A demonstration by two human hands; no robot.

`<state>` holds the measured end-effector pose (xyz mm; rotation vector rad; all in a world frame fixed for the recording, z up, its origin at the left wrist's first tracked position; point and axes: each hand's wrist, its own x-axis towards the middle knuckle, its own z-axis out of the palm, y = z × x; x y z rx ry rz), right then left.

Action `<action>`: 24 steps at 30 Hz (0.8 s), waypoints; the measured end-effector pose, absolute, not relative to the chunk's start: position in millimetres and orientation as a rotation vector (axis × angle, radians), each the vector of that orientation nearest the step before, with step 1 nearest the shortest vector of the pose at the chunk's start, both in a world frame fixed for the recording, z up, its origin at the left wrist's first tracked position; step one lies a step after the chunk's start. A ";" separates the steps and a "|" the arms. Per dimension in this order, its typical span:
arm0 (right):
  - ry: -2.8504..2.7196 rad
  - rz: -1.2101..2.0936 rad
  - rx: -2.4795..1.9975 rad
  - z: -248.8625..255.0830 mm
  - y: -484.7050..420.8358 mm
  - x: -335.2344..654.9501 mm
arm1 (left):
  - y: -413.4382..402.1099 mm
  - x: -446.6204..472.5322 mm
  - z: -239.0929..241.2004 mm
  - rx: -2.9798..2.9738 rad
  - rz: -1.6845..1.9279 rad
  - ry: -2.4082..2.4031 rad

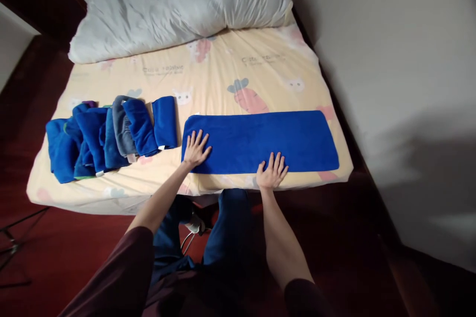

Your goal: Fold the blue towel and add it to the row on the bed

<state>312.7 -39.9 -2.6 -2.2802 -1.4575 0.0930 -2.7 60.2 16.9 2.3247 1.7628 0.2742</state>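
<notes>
A blue towel [241, 141] lies flat as a long strip along the near edge of the bed. My left hand [196, 148] rests on its left end, fingers spread and palm down. Near the middle of the towel's front edge, my right hand [272, 172] presses flat with its fingers apart. Left of the strip sits a folded blue towel [164, 121] with a small white tag. Beside that one, several more folded towels, blue and a grey one [124, 126], lean over one another in a row.
The bed [208, 79] has a yellow sheet printed with carrots and rabbits. A bulky white quilt [178, 5] lies across its far side. A pale wall [401, 84] runs along the right. Thin dark metal legs [14, 245] stand on the red floor at the left.
</notes>
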 end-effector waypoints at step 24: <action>-1.484 0.090 -2.358 -3.0 -34.0 316.8 | -34.3 -20.8 13.0 2.138 0.467 1.978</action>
